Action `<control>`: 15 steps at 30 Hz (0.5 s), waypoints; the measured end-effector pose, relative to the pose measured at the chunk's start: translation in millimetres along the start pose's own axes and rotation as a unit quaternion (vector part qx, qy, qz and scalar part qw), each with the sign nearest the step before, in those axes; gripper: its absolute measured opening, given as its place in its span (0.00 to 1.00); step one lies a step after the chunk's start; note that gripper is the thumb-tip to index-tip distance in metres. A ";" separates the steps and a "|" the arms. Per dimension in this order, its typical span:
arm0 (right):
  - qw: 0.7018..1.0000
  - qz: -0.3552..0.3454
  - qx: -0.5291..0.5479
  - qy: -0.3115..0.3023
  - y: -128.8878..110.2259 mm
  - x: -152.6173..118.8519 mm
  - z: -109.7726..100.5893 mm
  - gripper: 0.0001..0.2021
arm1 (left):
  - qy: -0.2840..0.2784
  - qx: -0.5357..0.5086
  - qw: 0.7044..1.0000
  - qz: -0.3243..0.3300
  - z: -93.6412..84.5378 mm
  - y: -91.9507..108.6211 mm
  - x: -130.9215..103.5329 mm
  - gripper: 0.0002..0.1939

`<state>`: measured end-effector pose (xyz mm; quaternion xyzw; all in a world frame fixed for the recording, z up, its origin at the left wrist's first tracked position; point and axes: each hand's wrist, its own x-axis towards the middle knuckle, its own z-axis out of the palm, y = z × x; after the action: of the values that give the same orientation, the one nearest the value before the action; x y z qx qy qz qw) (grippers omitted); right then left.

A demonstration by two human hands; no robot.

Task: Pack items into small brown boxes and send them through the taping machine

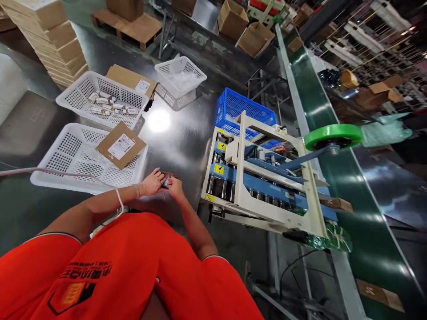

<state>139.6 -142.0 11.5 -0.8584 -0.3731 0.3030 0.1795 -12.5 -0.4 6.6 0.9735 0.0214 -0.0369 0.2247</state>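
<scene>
Close to my body, at the steel table's front edge, both hands meet on a small brown cardboard box (169, 174). My left hand (152, 182) is closed on its left side, fingers bent over the top. My right hand (175, 188) grips the right side, with the thumb near the middle. Something dark and bluish shows between the fingers, too small to name. Just left of the hands stands a white perforated basket (62, 153) with a flat labelled carton (120, 146) lying tilted across its rim. Behind it, another white basket (75, 91) holds several small white bottles (111, 106).
At right stands a carton-sealing machine (247, 178) with rollers and a green tape roll (333, 135), beside a green conveyor belt (320, 106). A blue crate (227, 104) is behind it. A pinkish hose (66, 171) crosses the near basket. Stacked cartons (63, 42) rise at far left.
</scene>
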 end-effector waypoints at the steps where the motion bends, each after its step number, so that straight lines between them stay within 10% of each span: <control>1: 1.000 -0.013 -0.002 -0.003 -2.6 2.6 4.6 0.06 | -0.004 0.002 1.000 0.002 -0.4 -0.6 -0.4 0.30; 10: 0.977 -0.179 -0.098 -0.058 40.9 -22.9 -12.0 0.10 | 0.019 -0.275 0.961 -0.034 -54.4 -74.8 2.5 0.24; 15: 0.975 -0.171 -0.131 -0.057 42.6 -17.2 -1.3 0.06 | -0.091 -0.259 0.958 -0.084 -51.1 -77.9 28.1 0.25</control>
<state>153.8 -183.1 -3.6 -0.7791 -0.5605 0.2647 0.0933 14.1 92.7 16.2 0.8690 0.0919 -0.1371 0.4665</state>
